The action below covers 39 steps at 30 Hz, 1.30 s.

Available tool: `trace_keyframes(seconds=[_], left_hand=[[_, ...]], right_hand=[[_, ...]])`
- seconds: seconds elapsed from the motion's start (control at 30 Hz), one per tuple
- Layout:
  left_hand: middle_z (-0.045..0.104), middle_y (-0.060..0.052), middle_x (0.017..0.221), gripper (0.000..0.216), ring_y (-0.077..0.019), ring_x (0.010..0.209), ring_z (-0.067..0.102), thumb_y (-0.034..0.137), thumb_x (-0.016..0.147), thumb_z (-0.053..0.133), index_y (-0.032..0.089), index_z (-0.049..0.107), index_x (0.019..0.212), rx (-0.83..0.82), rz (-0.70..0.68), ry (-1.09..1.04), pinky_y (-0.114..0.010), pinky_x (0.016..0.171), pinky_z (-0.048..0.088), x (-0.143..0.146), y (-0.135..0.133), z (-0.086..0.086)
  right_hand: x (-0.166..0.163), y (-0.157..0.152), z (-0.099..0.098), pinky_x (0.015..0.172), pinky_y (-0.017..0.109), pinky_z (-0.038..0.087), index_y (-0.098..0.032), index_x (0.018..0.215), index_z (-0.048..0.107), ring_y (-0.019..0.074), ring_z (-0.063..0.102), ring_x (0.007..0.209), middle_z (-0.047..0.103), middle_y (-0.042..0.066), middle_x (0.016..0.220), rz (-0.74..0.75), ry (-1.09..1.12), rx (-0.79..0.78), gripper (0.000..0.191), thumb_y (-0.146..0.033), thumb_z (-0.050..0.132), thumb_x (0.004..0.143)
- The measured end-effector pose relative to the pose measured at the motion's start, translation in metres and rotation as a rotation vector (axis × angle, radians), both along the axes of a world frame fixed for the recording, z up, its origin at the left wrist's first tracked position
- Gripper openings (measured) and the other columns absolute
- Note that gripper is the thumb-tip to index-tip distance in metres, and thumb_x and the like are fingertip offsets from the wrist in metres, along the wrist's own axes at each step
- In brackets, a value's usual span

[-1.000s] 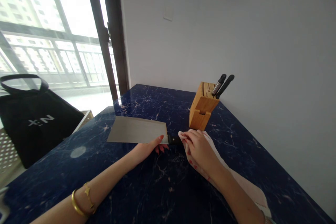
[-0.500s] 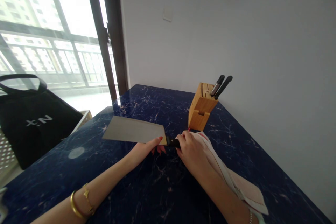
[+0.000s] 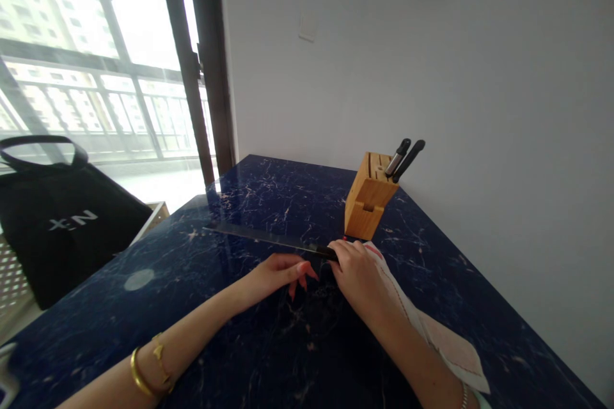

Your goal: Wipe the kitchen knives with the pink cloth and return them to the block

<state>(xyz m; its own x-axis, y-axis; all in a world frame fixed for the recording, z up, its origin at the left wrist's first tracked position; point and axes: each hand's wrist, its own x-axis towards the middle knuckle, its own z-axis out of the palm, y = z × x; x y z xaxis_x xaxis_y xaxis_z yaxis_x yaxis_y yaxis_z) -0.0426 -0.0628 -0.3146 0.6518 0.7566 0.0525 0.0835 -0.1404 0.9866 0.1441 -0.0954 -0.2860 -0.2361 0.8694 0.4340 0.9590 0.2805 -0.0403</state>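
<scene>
My right hand point(image 3: 352, 268) grips the black handle of a cleaver point(image 3: 263, 236). The blade points left and is turned nearly edge-on, so it shows as a thin dark strip above the table. Just below the blade is my left hand point(image 3: 283, 271), apart from it, fingers loosely bent and spread with nothing in them. A white and pink cloth point(image 3: 446, 339) lies under and beside my right wrist and forearm. Beyond my right hand stands a wooden knife block point(image 3: 367, 201), with two black-handled tools point(image 3: 403, 158) in its slots.
Under everything is a dark blue marbled table point(image 3: 297, 198). A black bag point(image 3: 71, 223) sits off its left edge, near the window. The wall point(image 3: 480, 108) runs behind and along the right side. Part of a white object point(image 3: 7, 374) shows at the lower left.
The cleaver's blade has turned from showing its broad face to nearly edge-on. My left hand has let go near the blade's heel and sits just below it.
</scene>
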Motion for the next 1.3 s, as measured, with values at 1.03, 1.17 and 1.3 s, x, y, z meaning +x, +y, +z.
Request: trace_keyframes(seconds=[1.03, 1.17, 1.3], left_hand=[[0.065, -0.007, 0.106, 0.039, -0.0188, 0.101, 0.056, 0.029, 0.065, 0.073, 0.017, 0.064, 0.101, -0.099, 0.466, -0.583, -0.025, 0.089, 0.039, -0.010, 0.012, 0.014], [0.066, -0.009, 0.104, 0.040, -0.0190, 0.099, 0.058, 0.029, 0.067, 0.071, 0.015, 0.064, 0.104, -0.132, 0.454, -0.610, -0.026, 0.087, 0.041, -0.013, 0.014, 0.013], [0.068, -0.008, 0.096, 0.035, -0.0159, 0.088, 0.062, 0.027, 0.069, 0.070, 0.014, 0.065, 0.101, -0.201, 0.448, -0.653, -0.023, 0.079, 0.046, -0.016, 0.017, 0.011]], right_hand=[[0.017, 0.006, 0.010, 0.060, 0.021, 0.036, -0.018, 0.089, 0.064, 0.0141, 0.052, 0.068, 0.062, 0.000, 0.072, 0.202, 0.578, -0.402, 0.020, -0.031, 0.053, 0.079], [0.019, 0.008, 0.008, 0.057, 0.021, 0.034, -0.017, 0.086, 0.065, 0.0127, 0.050, 0.064, 0.059, -0.001, 0.068, 0.191, 0.553, -0.425, 0.022, -0.035, 0.054, 0.078], [0.019, 0.008, 0.006, 0.056, 0.021, 0.034, -0.018, 0.083, 0.065, 0.0122, 0.049, 0.063, 0.057, -0.002, 0.067, 0.188, 0.546, -0.436, 0.023, -0.037, 0.055, 0.077]])
